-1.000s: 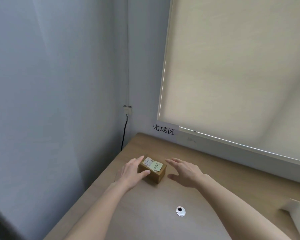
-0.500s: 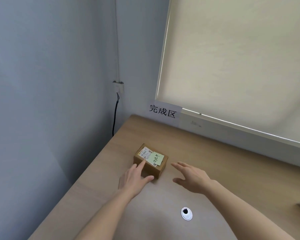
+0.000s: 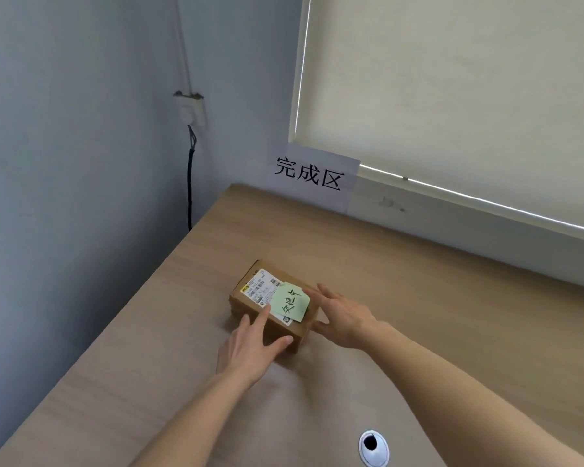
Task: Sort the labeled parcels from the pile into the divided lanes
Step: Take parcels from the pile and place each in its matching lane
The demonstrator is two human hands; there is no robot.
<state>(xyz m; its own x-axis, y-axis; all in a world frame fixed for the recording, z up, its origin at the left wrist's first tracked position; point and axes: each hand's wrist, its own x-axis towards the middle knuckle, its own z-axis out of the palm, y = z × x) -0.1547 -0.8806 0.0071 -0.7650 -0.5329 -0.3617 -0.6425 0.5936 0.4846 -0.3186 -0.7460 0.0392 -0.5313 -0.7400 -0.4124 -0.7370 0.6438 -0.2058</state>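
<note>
A: What's diff vs half a sec ago?

B: Right hand (image 3: 343, 320) was off to the side, clear of the box (image 3: 272, 306); now its fingers (image 3: 321, 293) lie along the box's right side, thumb at the near right corner. Left hand (image 3: 250, 345) is further onto it too: forefinger on the top, thumb against the near face.

A: Gripping?

B: Not really. Both sets of fingers are fairly straight, just touching/pressing the box from 2 sides, no curl round it.

A: Box looks like?

B: Small brown cardboard parcel, flat on the counter (image 3: 418, 298), near the left back corner, turned a bit askew to the edge. White shipping label (image 3: 258, 288) w/ barcode on top, green sticky note (image 3: 290, 301) w/ handwriting partly over the label. Can't read the writing.

A: Count?

B: 1 box, 1 label, 1 note, 2 hands. Also 1 paper sign (image 3: 312, 176) w/ 3 characters on the back wall, 1 white cable grommet (image 3: 373, 448) in the counter near me, 1 wall socket (image 3: 191, 109) w/ black cable (image 3: 190, 183) hanging down, 1 blind (image 3: 452, 96) drawn.
</note>
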